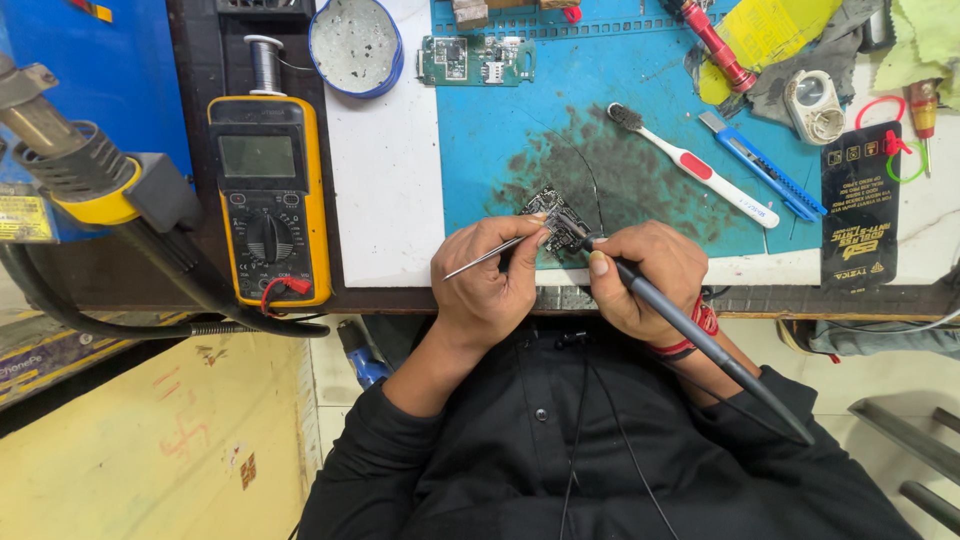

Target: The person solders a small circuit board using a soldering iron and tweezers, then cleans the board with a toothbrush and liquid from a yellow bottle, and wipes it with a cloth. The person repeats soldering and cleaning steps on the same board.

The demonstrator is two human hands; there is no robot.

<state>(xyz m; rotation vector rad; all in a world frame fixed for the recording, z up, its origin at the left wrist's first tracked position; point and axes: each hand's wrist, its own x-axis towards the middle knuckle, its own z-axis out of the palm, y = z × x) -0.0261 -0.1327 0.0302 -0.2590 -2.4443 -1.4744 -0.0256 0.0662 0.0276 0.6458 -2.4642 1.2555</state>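
Circuit board (548,207), a small dark one, sits on the sooty patch of the blue work mat (480,140) right at the near edge of the bench, and both hands are crowded over it. Left hand (487,280) has its fingers pinched shut around thin metal tweezers (490,256), tips pointing in at the board, though I can't tell if they grip any part. Right hand (645,275) is closed pen-style around a grey soldering iron (700,335), tip down on the board's right edge, handle running back over the wrist with its red thread band. Farther back on the mat there's a white and red toothbrush (690,163), a blue utility knife (760,165) just beside it, and a green circuit board (475,60) near the top. Off to the left, a yellow multimeter (268,200) lies flat with a solder spool (265,62) above it, a round blue tin (355,45) next to that, and a hot air nozzle (70,160) pokes in from the left edge
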